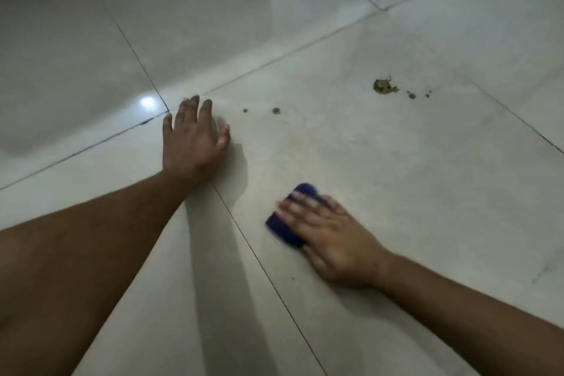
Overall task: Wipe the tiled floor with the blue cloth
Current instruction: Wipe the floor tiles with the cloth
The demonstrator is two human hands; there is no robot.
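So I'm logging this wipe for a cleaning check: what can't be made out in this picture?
Head view:
- Folded blue cloth: mostly hidden under the right hand, and motion-blurred.
- Brown dirt spots: too small to identify.
- Glossy white tiled floor: wet or dry unclear, because of glare.
- Left hand: palm contact hidden beneath it.

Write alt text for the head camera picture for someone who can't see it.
A right hand presses a blue cloth flat on a pale tiled floor, while the left hand rests open on the tiles. Brownish dirt spots lie farther ahead on the same tile.
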